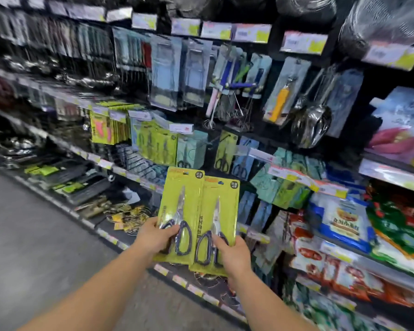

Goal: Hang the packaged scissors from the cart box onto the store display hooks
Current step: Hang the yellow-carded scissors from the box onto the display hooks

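Two packaged scissors, yellow-green cards, held upright side by side before the store display, edges overlapping. Left pack (179, 211): gripped at its lower part by the left hand (157, 235), thumb across the dark scissor handles. Right pack (219, 223): gripped at its lower part by the right hand (232, 255), thumb on the front. Behind them: display hooks (210, 140) carrying similar carded scissors (224, 151); whisks (225, 111) hanging above; bagged goods (339, 223) on shelves at right.
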